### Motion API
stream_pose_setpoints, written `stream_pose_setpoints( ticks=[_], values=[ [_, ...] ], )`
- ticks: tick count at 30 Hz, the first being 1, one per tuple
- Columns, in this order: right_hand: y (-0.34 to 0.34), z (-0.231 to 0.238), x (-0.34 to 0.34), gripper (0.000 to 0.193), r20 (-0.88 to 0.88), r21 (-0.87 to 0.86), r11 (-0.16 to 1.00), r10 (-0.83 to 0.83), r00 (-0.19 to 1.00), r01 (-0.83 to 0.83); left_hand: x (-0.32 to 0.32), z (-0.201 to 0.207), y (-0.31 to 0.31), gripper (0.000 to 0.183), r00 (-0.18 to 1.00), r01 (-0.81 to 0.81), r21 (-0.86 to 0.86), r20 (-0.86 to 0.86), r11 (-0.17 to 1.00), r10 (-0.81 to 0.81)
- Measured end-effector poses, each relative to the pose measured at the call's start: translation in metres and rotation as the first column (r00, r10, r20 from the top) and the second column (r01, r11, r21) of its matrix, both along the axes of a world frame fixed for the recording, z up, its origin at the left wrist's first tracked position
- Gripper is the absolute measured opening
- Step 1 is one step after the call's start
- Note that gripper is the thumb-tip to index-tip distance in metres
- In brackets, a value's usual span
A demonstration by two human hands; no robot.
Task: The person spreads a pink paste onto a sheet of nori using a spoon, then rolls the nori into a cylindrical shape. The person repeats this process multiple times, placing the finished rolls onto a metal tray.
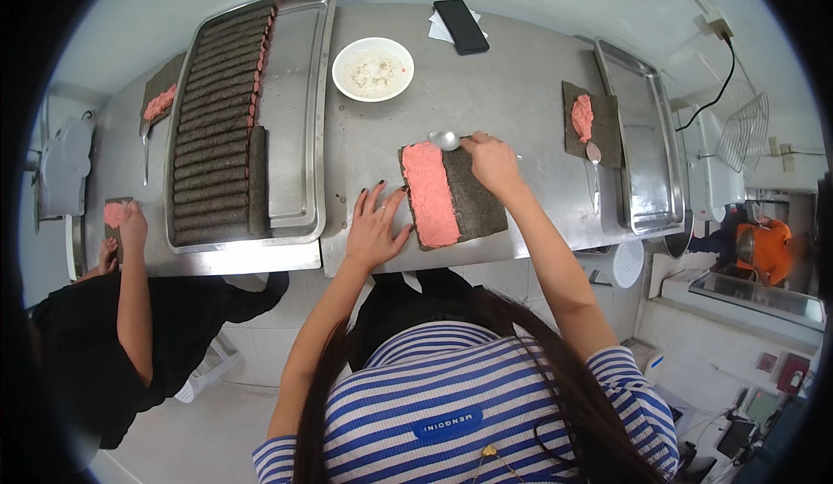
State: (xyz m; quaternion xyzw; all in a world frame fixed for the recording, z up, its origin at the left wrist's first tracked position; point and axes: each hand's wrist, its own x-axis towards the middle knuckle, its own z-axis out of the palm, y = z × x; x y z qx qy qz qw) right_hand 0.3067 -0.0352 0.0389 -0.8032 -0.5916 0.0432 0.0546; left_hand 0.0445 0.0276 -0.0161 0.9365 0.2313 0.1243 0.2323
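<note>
Dark rectangular seaweed sheet (479,196) bears pink paste (431,196); at its far edge the right hand (495,163) grips a shiny metal spoon (446,140); at its left, the left hand (375,230) spreads wide.

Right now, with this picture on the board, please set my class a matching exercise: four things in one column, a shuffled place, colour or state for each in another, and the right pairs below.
Column one
1. Left hand
2. Right hand
3. Phone
4. Row of dark rolls

Column two
A. Lined up in a metal tray
B. At the left edge of the nearest seaweed sheet
C. Black, lying on white paper
D. Gripping a spoon

Right pairs: 1-B, 2-D, 3-C, 4-A
</note>
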Motion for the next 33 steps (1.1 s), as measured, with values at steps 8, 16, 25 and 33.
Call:
stream_pose_setpoints(
  ticks=[8,16,25,33],
  values=[
    [-0.015,-0.003,-0.01,0.032,-0.288,-0.04,0.978,-0.207,0.935,0.204,-0.001,-0.003,-0.001,0.064,1.0,-0.007,0.013,0.018,1.0,0.006],
    [-0.039,-0.002,-0.028,0.028,-0.426,-0.085,0.956,-0.29,0.857,0.281,0.002,0.0,0.0,0.065,0.999,0.028,0.037,0.028,0.999,-0.029],
    [-0.105,0.002,-0.062,0.028,-0.444,-0.147,0.942,-0.335,0.831,0.301,0.004,-0.004,-0.002,0.064,0.999,0.028,0.076,0.013,0.997,-0.029],
    [-0.143,0.031,-0.082,0.032,-0.412,-0.19,0.925,-0.379,0.828,0.329,0.001,-0.004,-0.003,0.062,0.998,0.031,0.074,0.046,0.997,-0.035]
  ],
)
